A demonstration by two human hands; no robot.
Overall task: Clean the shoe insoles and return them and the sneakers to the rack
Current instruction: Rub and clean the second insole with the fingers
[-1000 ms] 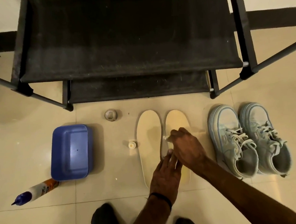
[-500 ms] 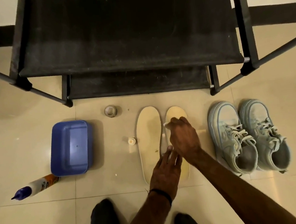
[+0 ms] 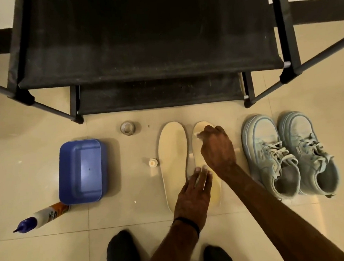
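Observation:
Two cream insoles lie side by side on the tiled floor, the left insole point(image 3: 173, 150) bare and the right insole point(image 3: 198, 149) partly under my hands. My right hand point(image 3: 217, 147) grips a small white wipe point(image 3: 199, 134) against the toe end of the right insole. My left hand point(image 3: 194, 194) presses flat, fingers straight, on the heel half of that insole. A pair of pale blue sneakers point(image 3: 289, 154) stands to the right of the insoles. The black shoe rack point(image 3: 147, 50) stands just beyond them.
A blue plastic tub point(image 3: 81, 171) sits to the left, with a cleaner bottle point(image 3: 41, 218) lying beside it. A small cap point(image 3: 152, 162) and a clear round lid point(image 3: 127, 127) lie near the insoles. My dark-socked feet point(image 3: 122, 254) are at the bottom edge.
My right hand has slid with the wipe from the middle of the right insole up to its toe end. My left hand has stayed pressed on the heel half.

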